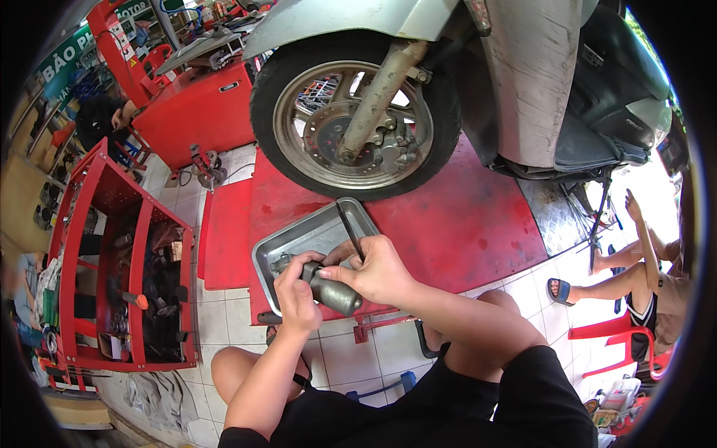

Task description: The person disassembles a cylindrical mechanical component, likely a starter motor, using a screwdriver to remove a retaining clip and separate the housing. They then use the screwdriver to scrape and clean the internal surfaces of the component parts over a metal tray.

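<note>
My left hand (297, 293) is closed around one end of a grey metal cylinder, which looks like a small starter motor (337, 296). Its rounded end points toward me and to the right. My right hand (377, 270) grips a thin dark rod-shaped tool (347, 228) that sticks up and away from the fingers; its exact kind is unclear. The right thumb presses against the motor's side near its middle. Beneath both hands lies a shallow metal tray (314, 233), partly hidden by them. My fingers cover the motor's far end in part.
The red lift platform (463, 224) carries a scooter, its front wheel (355, 127) just beyond the tray. A red tool cart (134, 254) stands left, with an orange-handled tool (137, 300). Another person sits at right by a red plastic chair (616, 336); someone else is at far left.
</note>
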`<state>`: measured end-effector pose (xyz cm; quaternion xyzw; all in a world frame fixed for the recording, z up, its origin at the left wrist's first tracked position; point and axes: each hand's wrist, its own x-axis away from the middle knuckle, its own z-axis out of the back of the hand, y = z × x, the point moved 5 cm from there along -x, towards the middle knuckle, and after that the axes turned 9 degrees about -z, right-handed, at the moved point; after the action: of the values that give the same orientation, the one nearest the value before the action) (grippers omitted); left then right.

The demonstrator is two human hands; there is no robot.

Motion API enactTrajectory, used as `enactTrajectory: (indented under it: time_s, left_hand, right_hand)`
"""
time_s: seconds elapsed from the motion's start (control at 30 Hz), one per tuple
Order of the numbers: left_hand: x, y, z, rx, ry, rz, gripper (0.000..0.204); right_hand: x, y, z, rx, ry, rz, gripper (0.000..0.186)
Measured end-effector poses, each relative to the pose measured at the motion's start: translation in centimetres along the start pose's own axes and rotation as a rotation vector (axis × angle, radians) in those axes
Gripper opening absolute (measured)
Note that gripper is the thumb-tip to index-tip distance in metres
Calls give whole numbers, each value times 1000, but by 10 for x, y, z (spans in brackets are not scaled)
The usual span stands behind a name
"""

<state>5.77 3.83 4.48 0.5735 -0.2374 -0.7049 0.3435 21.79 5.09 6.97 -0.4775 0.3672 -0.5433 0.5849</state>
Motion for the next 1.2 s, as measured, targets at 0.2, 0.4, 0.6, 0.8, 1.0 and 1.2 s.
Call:
enactTrajectory:
  time_s: [0.2, 0.4, 0.6, 0.8, 1.0, 1.2]
  left_hand:
    - [6, -4, 1, -64, -39, -4, 85]
    - [12, -20, -6, -47, 83, 54, 85]
    - [9, -12, -15, -46, 37, 82, 83]
    - [22, -31, -18, -19, -41, 193, 75]
    - [28, -46, -31, 113, -13, 323, 75]
    - [29, -46, -35, 116, 18, 283, 71]
  right_hand:
    - [3, 2, 0, 54, 66, 179, 26]
    - [-8, 4, -2, 115, 0, 157, 29]
    - [-9, 7, 4, 114, -46, 80, 32]
    - [-16, 11, 4, 287, -53, -24, 37]
    - [-19, 16, 14, 252, -102, -27, 38]
    - [-22, 19, 20, 134, -134, -85, 30]
